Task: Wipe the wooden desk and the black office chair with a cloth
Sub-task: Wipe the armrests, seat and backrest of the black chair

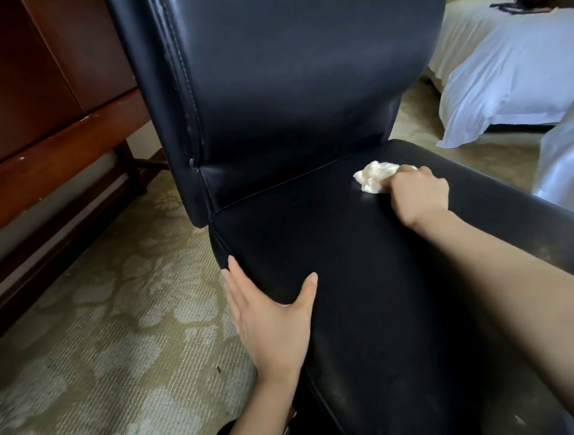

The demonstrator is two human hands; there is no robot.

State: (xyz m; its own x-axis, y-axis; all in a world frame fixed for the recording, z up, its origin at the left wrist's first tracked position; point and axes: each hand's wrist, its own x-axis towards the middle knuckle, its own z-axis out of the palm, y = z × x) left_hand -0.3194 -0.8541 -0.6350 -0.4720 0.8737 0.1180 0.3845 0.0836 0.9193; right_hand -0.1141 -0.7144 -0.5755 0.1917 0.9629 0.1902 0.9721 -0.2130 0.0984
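A: What is nearest?
B: The left hand [269,318], flat with fingers straight, on the near left edge of the black office chair [285,80].
A: And the cloth [375,176]?
B: Farther back, crumpled on the seat [332,248]. The right hand [419,195] grips it, well apart from the left.
A: Beyond?
B: The wooden desk [33,151] on the left, a bed [507,73] on the right.

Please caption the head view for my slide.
Right hand presses white cloth on black chair seat; left hand rests on its edge.
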